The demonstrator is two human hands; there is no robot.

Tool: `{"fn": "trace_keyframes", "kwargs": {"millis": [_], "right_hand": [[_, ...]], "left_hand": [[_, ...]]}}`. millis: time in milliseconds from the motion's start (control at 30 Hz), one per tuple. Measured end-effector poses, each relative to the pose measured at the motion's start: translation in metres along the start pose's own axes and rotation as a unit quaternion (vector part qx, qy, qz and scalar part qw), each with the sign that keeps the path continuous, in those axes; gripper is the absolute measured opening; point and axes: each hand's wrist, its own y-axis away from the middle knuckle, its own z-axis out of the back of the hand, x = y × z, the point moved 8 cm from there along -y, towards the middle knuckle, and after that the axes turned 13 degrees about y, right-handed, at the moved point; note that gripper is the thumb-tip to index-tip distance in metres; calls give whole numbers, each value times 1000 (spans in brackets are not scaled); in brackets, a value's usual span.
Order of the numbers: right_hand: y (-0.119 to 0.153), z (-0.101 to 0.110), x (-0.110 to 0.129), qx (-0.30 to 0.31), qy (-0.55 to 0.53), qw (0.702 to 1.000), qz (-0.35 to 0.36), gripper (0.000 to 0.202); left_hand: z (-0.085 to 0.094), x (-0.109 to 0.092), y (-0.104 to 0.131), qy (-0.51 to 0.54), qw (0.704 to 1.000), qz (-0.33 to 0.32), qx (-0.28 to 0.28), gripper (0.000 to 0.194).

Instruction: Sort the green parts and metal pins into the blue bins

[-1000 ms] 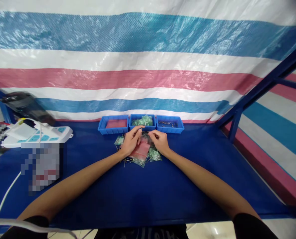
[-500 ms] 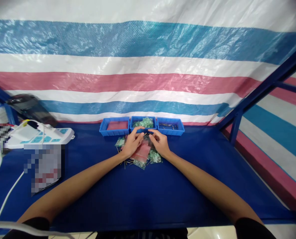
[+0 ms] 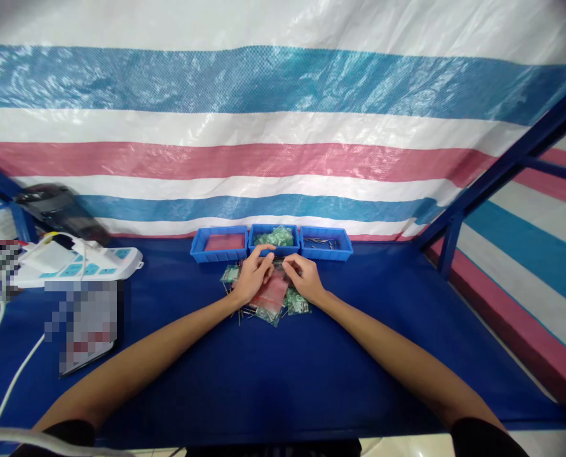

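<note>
Both of my hands hover close together over a small pile in the middle of the blue table. My left hand has its index finger bent forward and the thumb and other fingers curled in; what they hold is too small to make out. Facing it, my right hand is closed with thumb and index finger in a pinch, the tips near dark thin pieces. Beneath them lie red-tinted plastic bags, a greenish clear bag of small parts and loose thin metal pieces.
Behind the pile stand three blue bins: one with red bags, one with greenish bags, one with thin metal pieces. A white power strip, a dark bottle and a blurred packet lie left.
My right hand's thumb and index finger have come closer together, and the hand has shifted slightly left. My left hand stays in nearly the same place. The view has tilted a little.
</note>
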Motion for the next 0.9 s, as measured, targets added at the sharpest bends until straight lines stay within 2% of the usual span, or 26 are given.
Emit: {"fn": "trace_keyframes", "kwargs": {"millis": [200, 400, 533, 667, 900], "right_hand": [[0, 3, -9, -14, -15, 999, -40, 32], [0, 6, -9, -32, -18, 998, -43, 31], [-1, 4, -4, -27, 1, 1000, -16, 30], [-2, 1, 1, -13, 29, 999, 19, 34], [-1, 9, -5, -61, 36, 997, -11, 37]], "left_hand": [[-1, 0, -1, -25, 1000, -6, 10, 30], [1, 0, -1, -34, 999, -15, -7, 25], [5, -3, -1, -35, 998, -35, -28, 25], [5, -2, 0, 7, 999, -23, -30, 26], [4, 1, 0, 56, 998, -2, -23, 25]]}}
